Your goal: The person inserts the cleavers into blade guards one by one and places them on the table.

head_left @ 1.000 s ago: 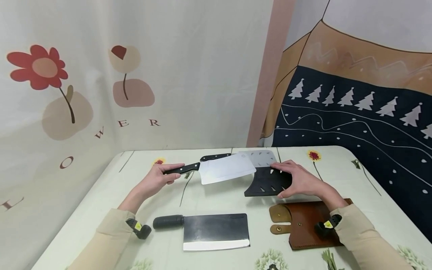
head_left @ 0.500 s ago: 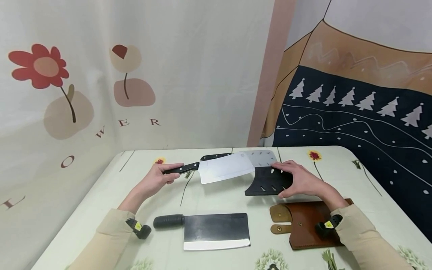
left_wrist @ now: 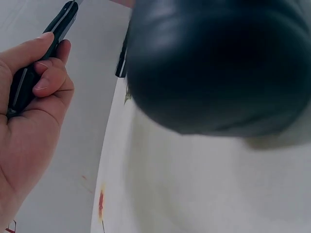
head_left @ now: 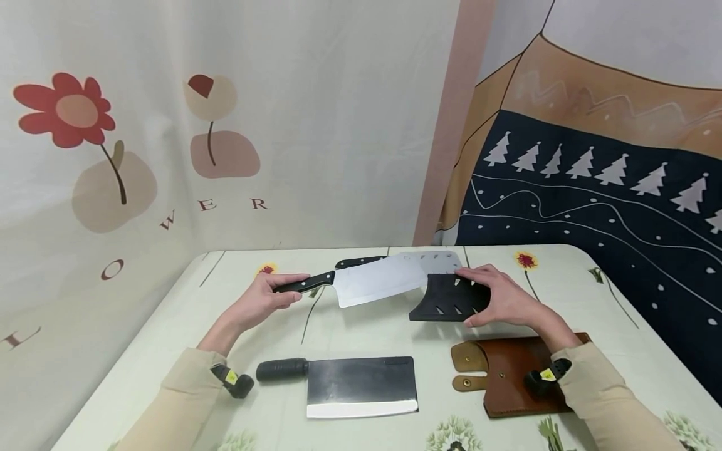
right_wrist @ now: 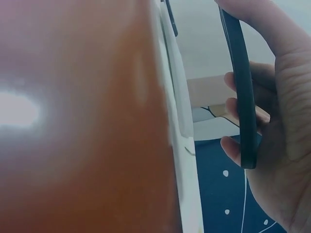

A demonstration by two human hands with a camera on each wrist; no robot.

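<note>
My left hand (head_left: 262, 304) grips the black riveted handle of a silver cleaver (head_left: 378, 282), its broad blade slanting up to the right above the table. In the left wrist view, fingers and thumb wrap that handle (left_wrist: 23, 87). A black slotted blade guard (head_left: 448, 300) is held by my right hand (head_left: 504, 297), thumb along the lower edge and fingers at the upper one. The right wrist view shows this guard (right_wrist: 243, 97) edge-on between thumb and fingers. The guard's upper left corner is right at the blade's far end.
Behind lies another cleaver (head_left: 445, 258) with slots in its blade, partly covered by the held one. A dark-handled cleaver (head_left: 361, 382) lies in front, left of a brown leather sheath (head_left: 507, 357) under my right forearm. A fabric backdrop (head_left: 338, 125) hangs behind the table.
The black blade guard has risen and tilted slightly in my right hand, close by the blade's end. The cleaver in my left hand has shifted a little to the right.
</note>
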